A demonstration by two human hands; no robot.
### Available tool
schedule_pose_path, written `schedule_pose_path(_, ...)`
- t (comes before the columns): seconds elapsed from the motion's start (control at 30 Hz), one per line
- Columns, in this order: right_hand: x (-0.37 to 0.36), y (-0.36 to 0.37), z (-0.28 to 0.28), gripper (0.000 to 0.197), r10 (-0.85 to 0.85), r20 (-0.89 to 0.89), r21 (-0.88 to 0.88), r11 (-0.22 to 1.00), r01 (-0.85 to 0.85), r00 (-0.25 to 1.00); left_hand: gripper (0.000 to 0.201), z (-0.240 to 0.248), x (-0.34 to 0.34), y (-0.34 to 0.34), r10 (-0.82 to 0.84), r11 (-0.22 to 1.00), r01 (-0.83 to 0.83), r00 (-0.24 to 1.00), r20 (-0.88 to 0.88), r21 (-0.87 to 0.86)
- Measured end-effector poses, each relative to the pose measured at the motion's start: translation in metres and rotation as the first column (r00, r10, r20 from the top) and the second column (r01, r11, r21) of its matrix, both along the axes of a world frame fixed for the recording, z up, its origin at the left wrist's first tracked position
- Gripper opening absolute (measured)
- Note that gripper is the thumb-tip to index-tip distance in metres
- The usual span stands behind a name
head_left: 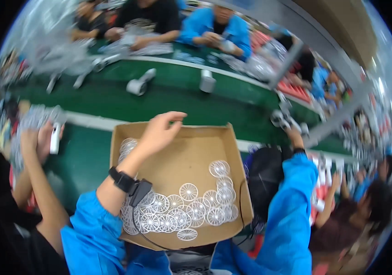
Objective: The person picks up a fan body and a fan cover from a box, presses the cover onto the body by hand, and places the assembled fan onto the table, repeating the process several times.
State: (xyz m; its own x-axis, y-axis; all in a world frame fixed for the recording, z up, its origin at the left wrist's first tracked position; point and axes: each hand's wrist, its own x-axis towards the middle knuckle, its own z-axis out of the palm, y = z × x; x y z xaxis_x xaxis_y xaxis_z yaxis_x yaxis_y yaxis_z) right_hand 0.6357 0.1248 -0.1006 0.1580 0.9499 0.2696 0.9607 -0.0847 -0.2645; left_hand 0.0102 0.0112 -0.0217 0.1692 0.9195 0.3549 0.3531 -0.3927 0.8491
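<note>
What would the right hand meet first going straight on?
Right hand: the white plastic parts on the green surface, just beyond its fingers. Blur and depth leave it unclear whether they already touch.

Left grip (163,132) over cardboard box (205,151) of white spoked discs (188,192)

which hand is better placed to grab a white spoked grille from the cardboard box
Likely the left hand: it hangs over the far side of the cardboard box, which holds the white spoked grilles; the right hand is outside, by white handheld fans.
</note>
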Motion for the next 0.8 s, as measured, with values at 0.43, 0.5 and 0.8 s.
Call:
schedule_pose_path(0.43, -0.025, 0.057, 0.042, 0.039, 0.267, 0.371, -0.17, 0.961, -0.218, 0.889, 0.024, -0.018, -0.001, -0.006, 0.057, 0.988, -0.055, 0.998, -0.009, 0.143)
schedule_pose_path(0.5, -0.024, 0.057, 0.071, 0.037, 0.285, 0.314, -0.189, 0.954, -0.235, 0.906, 0.026, -0.015, 0.001, -0.004, 0.029, 0.996, -0.029, 1.0, 0.01, 0.082)
schedule_pose_path(0.8, -0.211, 0.011, 0.194, 0.038, 0.34, 0.019, -0.078, 0.938, -0.338, 0.94, 0.039, -0.008, 0.029, 0.0, -0.201, 0.969, 0.185, 0.975, 0.093, 0.163)
